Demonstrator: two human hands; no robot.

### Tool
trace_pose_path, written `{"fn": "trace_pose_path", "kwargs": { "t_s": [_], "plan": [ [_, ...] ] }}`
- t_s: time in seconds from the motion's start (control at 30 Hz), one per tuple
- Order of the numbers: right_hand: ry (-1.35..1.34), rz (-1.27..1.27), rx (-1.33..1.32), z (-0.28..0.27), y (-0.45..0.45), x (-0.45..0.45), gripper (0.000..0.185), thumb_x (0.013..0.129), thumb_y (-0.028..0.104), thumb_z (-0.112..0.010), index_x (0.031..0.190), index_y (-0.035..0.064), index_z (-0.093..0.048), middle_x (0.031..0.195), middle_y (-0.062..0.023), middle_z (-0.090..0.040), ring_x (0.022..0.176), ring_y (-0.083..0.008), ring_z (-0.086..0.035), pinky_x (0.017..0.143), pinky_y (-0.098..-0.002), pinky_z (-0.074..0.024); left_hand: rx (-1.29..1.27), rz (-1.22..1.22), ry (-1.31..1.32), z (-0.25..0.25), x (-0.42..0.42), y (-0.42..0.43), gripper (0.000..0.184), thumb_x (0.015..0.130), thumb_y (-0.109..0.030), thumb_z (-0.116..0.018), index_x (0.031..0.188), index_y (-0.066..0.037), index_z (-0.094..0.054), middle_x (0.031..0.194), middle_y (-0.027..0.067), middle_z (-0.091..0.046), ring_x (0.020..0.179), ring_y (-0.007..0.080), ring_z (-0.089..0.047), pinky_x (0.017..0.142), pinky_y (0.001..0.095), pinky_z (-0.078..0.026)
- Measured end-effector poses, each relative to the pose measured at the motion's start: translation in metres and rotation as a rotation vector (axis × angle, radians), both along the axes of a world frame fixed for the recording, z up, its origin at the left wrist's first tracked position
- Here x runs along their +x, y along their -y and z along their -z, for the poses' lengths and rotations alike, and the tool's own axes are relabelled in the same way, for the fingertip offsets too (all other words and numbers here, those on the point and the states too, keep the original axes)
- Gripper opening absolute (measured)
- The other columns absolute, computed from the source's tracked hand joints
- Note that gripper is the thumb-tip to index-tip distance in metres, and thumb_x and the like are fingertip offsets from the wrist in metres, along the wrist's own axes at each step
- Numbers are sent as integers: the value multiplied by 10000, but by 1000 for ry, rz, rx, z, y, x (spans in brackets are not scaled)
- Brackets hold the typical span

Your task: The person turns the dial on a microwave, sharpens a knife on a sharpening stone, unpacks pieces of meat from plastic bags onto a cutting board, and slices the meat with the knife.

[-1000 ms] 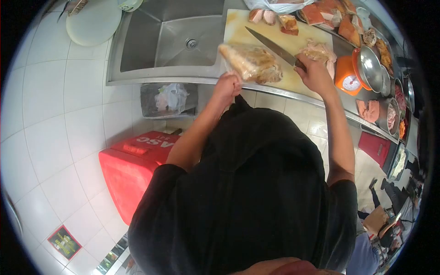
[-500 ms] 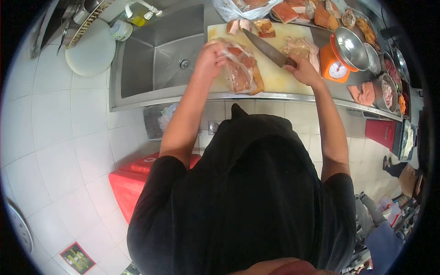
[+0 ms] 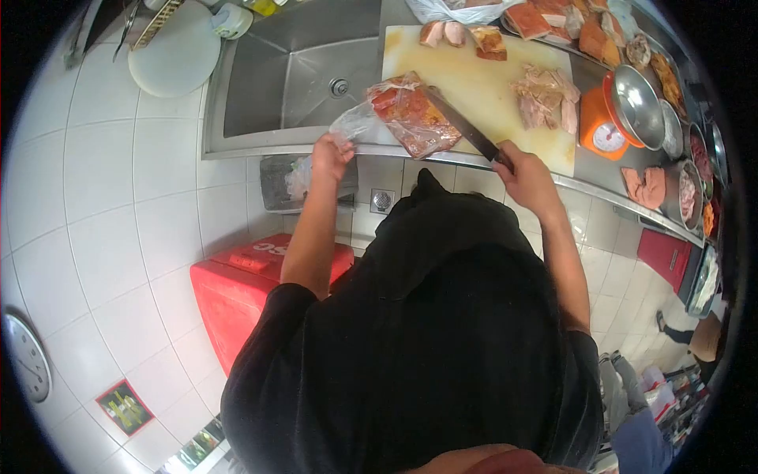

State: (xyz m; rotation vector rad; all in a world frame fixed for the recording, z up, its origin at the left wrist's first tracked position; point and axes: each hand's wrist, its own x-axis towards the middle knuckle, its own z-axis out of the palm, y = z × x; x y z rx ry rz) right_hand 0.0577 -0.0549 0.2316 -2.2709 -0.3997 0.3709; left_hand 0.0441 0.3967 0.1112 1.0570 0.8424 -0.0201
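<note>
My left hand (image 3: 332, 158) grips one end of a clear plastic bag (image 3: 355, 124), pulled out toward the sink side. Inside or under the clear film lies a slab of reddish-brown meat (image 3: 418, 118) at the front left of the white cutting board (image 3: 497, 87). My right hand (image 3: 521, 174) is closed around the dark handle of a large kitchen knife (image 3: 466, 129). Its blade points up and left, with the tip beside the meat slab; whether they touch I cannot tell. Sliced pale meat (image 3: 545, 95) rests on the board's right. Smaller meat pieces (image 3: 488, 42) sit at its back.
Left of the board is a steel sink (image 3: 308, 79). An orange scale (image 3: 606, 130) with a metal bowl stands on the right, near a pink cloth (image 3: 643, 186) and a pot (image 3: 685, 193). Behind, a tray holds more meat (image 3: 600, 39). A red box (image 3: 245, 276) stands below.
My left hand has moved left and toward me, drawing the bag out from the meat. The knife has come nearer to me, and the whole view has shifted.
</note>
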Motion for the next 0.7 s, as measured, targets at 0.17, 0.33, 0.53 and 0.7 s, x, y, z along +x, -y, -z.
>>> {"fn": "trace_pose_path", "kwargs": {
  "t_s": [0.17, 0.33, 0.53, 0.7],
  "plan": [
    [-35, -167, -160, -33, -17, -8, 255, 910, 131, -681, 1140, 55, -600, 927, -204, -713, 916, -434, -674, 783, -513, -519, -328, -38, 59, -15, -11, 62, 456, 966, -483, -558, 1236, -122, -490, 1159, 148, -618, 922, 299, -607, 810, 478, -516],
    [-90, -22, 1, -24, -10, -3, 253, 905, 103, -702, 1126, 33, -600, 873, -210, -699, 822, -408, -685, 730, -460, -519, -276, 4, 0, -7, 16, 106, 297, 944, -403, -651, 1057, -132, -603, 868, 31, -631, 738, 190, -606, 685, 363, -513],
    [-82, -7, 13, -18, -5, -8, 248, 910, 90, -711, 1124, 17, -609, 779, -192, -661, 699, -349, -647, 672, -408, -502, -165, -17, 9, 16, 39, 84, 54, 891, -161, -618, 894, -113, -593, 730, 18, -581, 626, 164, -566, 580, 320, -482],
    [-166, 54, 107, -16, -2, -18, 262, 927, 88, -707, 1158, 14, -609, 734, -134, -618, 657, -218, -569, 656, -355, -481, -422, 45, 172, 9, 26, 56, 54, 835, -59, -545, 820, -111, -542, 749, 45, -572, 668, 214, -556, 647, 350, -485]
  ]
}}
